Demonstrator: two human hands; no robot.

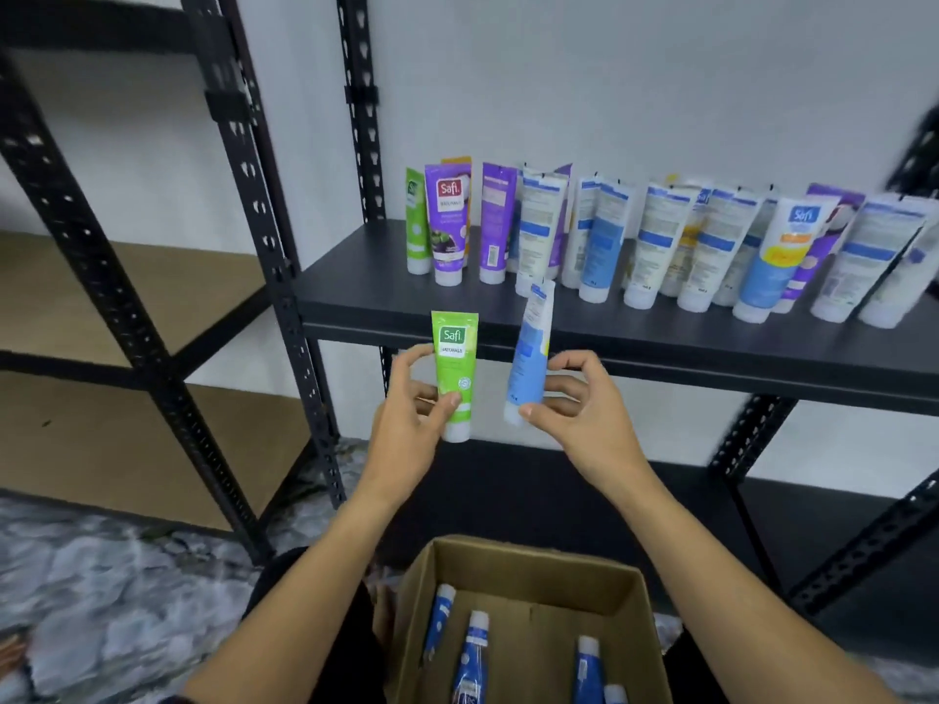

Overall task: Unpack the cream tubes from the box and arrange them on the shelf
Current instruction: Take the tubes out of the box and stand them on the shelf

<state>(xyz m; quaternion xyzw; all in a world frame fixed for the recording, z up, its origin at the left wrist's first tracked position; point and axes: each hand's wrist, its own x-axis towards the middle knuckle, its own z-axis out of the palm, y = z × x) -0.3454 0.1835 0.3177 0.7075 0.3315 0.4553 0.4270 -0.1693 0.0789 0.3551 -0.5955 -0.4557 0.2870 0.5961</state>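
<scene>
A single wide-angle view from the person's head looks forward and slightly down, close to the dark shelf (584,317) ahead. The open box (528,566) sits near the bottom edge, just below the camera. No second view shares the scene.

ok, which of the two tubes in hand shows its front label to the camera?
The green tube in the left hand: its Safi logo faces us. The blue-and-white tube in the right hand is tilted, showing fine print.

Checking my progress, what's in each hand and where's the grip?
Left hand: green tube, gripped near its cap end. Right hand: blue tube, also near its cap.
</scene>
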